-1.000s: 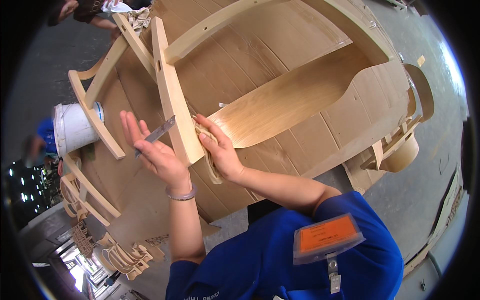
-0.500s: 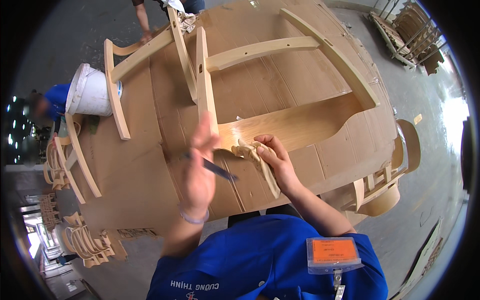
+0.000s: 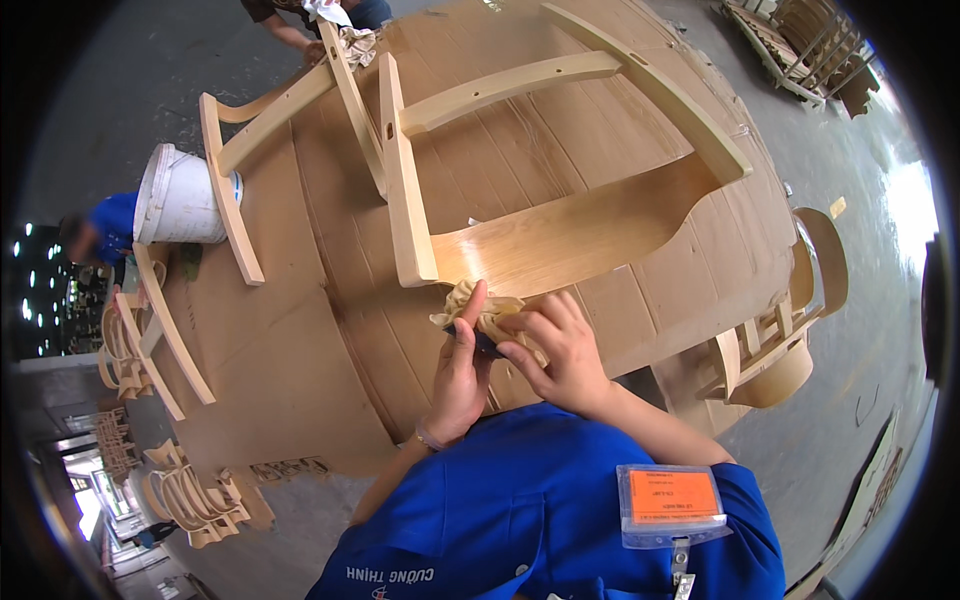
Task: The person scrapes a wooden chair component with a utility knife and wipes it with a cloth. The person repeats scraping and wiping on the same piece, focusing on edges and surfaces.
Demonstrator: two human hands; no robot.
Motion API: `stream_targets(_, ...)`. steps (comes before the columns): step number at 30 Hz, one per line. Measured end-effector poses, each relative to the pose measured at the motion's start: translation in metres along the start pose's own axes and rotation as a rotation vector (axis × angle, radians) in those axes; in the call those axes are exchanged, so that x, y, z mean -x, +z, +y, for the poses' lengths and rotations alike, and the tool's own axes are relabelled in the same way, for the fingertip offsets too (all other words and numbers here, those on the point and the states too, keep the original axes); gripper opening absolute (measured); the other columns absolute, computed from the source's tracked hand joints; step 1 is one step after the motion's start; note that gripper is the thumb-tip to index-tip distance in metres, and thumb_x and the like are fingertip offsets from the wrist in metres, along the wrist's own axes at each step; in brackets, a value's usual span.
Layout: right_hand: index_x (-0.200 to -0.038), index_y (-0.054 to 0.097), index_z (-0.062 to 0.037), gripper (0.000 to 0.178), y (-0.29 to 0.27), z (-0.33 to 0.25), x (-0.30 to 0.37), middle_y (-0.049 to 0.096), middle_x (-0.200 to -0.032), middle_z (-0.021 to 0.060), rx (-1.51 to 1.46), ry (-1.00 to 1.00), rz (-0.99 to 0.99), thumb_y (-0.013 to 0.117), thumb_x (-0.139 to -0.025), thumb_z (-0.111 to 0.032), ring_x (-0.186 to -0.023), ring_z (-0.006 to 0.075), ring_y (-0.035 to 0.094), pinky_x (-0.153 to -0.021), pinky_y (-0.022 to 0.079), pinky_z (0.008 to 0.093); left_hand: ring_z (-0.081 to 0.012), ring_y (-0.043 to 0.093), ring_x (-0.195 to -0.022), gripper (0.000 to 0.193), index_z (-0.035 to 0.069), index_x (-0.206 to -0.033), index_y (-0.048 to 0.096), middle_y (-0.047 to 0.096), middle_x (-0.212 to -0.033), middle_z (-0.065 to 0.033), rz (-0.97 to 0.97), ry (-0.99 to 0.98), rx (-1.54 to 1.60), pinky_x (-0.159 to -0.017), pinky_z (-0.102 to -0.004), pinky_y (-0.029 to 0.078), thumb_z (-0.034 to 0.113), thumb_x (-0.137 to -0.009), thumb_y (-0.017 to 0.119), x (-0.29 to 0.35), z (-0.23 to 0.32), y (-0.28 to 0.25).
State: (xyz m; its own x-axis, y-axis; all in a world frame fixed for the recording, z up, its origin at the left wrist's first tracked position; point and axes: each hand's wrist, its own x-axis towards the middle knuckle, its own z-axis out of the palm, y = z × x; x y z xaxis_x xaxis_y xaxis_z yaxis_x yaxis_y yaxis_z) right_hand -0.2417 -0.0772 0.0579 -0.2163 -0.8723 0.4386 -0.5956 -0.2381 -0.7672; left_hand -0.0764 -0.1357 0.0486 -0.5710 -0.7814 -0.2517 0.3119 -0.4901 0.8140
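Observation:
In front of my body my two hands meet at a crumpled beige cloth (image 3: 460, 299). My left hand (image 3: 460, 385) is closed on a dark flat strip (image 3: 484, 344), its thumb pointing up against the cloth. Most of the strip is hidden by cloth and fingers, so its kind cannot be told. From the other side, the bent fingers of my right hand (image 3: 560, 352) pinch the cloth. Just beyond lies a pale wooden chair frame (image 3: 408, 205) with a curved, glossy plywood panel (image 3: 585, 238); the panel's near edge is close to the cloth.
Brown cardboard (image 3: 270, 370) covers the work table. Another wooden frame (image 3: 232, 190) and a white bucket (image 3: 182, 200) are at the left. A co-worker's arm (image 3: 290, 35) reaches in at the far edge. Chair parts (image 3: 765, 365) stand by the table at the right.
My left hand has come in from the left and lower, bringing the dark strip against the cloth. My right hand has shifted slightly and now pinches the cloth beside it.

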Motion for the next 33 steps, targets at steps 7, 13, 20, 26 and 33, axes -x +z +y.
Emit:
stream_targets(7,-0.097,0.066,-0.0055,0.022,0.013,0.014,0.006,0.063,-0.095,0.0107,-0.240,0.184,-0.089,0.084,-0.085,-0.009,-0.092,0.0338,0.066,-0.075,0.056,0.0440,-0.0124,0.052,-0.133,0.060,0.004,-0.167,0.037,0.051,-0.160,-0.0080,-0.173,0.005,-0.437,-0.114,-0.0309,0.042,0.041,-0.119,0.038,-0.007,-0.001,-0.003)
stream_targets(13,-0.111,0.063,-0.0039,0.033,0.026,0.010,0.005,0.066,-0.092,0.0117,-0.208,0.156,0.023,0.083,-0.085,-0.005,-0.087,0.0340,0.069,-0.074,0.058,0.0422,-0.0232,0.040,-0.153,0.059,0.005,-0.171,0.028,0.042,-0.169,-0.0125,-0.124,0.205,-0.746,-0.125,-0.0362,0.030,0.034,-0.120,0.038,-0.010,0.004,0.000)
stream_targets(20,-0.104,0.065,-0.0027,0.024,0.030,0.030,-0.007,0.070,-0.090,0.0107,-0.530,0.462,-0.338,0.082,-0.086,-0.005,-0.081,0.0273,0.072,-0.075,0.059,0.0399,-0.0283,0.033,-0.158,0.060,0.008,-0.173,0.022,0.036,-0.172,-0.0149,-0.123,0.058,-0.781,-0.129,-0.0385,0.025,0.035,-0.120,0.035,-0.010,0.007,-0.006)
stream_targets(26,-0.095,0.068,-0.0025,0.016,0.022,0.046,-0.014,0.073,-0.084,0.0077,-0.605,0.586,-0.452,0.081,-0.090,-0.010,-0.077,0.0186,0.071,-0.073,0.057,0.0351,-0.0243,0.038,-0.155,0.060,0.009,-0.172,0.024,0.036,-0.171,-0.0134,-0.086,-0.015,-0.725,-0.127,-0.0360,0.028,0.038,-0.120,0.034,-0.011,-0.006,-0.016)
stream_targets(33,-0.096,0.067,-0.0047,0.014,0.027,0.062,0.002,0.068,-0.086,0.0011,-0.863,0.737,-0.357,0.078,-0.098,-0.014,-0.081,0.0075,0.063,-0.072,0.051,0.0283,-0.0191,0.038,-0.153,0.064,0.009,-0.174,0.017,0.032,-0.173,-0.0119,-0.046,-0.046,-0.634,-0.124,-0.0323,0.033,0.020,-0.118,0.046,-0.014,-0.003,-0.016)
